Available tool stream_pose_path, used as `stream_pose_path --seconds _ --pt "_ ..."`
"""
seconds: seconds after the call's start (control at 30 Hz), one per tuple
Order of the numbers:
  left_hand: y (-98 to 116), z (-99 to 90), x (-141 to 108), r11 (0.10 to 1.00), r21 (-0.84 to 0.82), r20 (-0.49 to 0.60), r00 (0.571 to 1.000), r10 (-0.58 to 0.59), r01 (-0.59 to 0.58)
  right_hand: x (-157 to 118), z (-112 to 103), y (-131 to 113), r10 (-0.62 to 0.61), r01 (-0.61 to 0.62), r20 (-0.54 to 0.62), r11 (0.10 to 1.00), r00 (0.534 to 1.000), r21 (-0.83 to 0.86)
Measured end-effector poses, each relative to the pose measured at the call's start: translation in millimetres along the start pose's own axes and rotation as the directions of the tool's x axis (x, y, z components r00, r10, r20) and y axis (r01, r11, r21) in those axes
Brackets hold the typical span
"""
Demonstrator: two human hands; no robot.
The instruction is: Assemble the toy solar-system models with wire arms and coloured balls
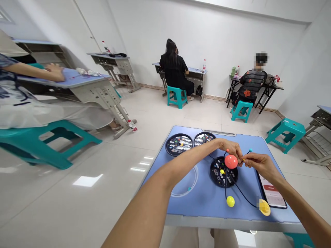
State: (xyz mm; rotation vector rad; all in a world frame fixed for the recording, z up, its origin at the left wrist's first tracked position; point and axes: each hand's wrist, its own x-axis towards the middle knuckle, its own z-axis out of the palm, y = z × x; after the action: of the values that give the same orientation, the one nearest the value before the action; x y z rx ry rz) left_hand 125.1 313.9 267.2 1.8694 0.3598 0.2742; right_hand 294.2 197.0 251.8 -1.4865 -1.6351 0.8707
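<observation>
On the blue desk a planet model stands on a black disc base, with thin black arms and coloured balls. A red ball sits at its top, a yellow-green ball and a ringed yellow ball at its near side. My left hand is closed in a pinch behind the red ball; its fingertips' hold is hidden. My right hand pinches a small yellow bead against the left fingertips. A small blue ball shows just above the right fingers.
Two more black discs lie at the desk's far left. A clear tube ring is under my left forearm, and a phone lies at right. Other people sit at desks beyond; a teal stool stands to the right.
</observation>
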Motion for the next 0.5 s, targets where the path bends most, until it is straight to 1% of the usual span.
stream_pose_path --seconds 0.07,0.13,0.2,0.23,0.3,0.37,0.43,0.5 --pt "0.2 -1.8 2.5 1.000 0.003 0.051 0.999 -0.016 0.016 -2.6 0.2 -2.8 -0.119 0.117 -0.006 0.983 0.993 -0.144" --pt "0.5 -1.6 2.0 1.000 0.007 0.090 0.995 -0.029 0.028 -5.7 0.3 -8.2 -0.243 0.246 0.047 0.923 0.969 -0.296" --pt "0.2 1.0 -2.3 1.000 0.005 0.087 0.996 -0.029 0.028 -8.3 0.3 -13.6 -0.313 0.335 0.120 0.859 0.942 -0.388" --pt "-0.2 3.1 -5.6 1.000 0.000 0.067 0.998 -0.023 0.023 -9.1 0.2 -15.4 -0.331 0.357 0.136 0.840 0.934 -0.408" --pt "-1.4 7.9 -13.3 1.000 -0.014 0.007 1.000 -0.002 0.002 -9.1 -0.1 -16.2 -0.343 0.354 0.103 0.839 0.934 -0.412" --pt "-2.7 11.6 -19.2 1.000 -0.027 -0.041 0.999 0.014 -0.016 -7.3 -0.8 -13.1 -0.309 0.298 0.031 0.882 0.951 -0.366" --pt "-3.7 12.3 -20.3 0.999 -0.035 -0.037 0.999 0.014 -0.016 -4.3 -1.7 -7.7 -0.215 0.206 -0.009 0.943 0.976 -0.263" --pt "-4.1 9.5 -15.6 0.999 -0.043 0.003 1.000 0.001 -0.001 -1.1 -2.6 -2.2 -0.102 0.101 -0.001 0.986 0.995 -0.136"
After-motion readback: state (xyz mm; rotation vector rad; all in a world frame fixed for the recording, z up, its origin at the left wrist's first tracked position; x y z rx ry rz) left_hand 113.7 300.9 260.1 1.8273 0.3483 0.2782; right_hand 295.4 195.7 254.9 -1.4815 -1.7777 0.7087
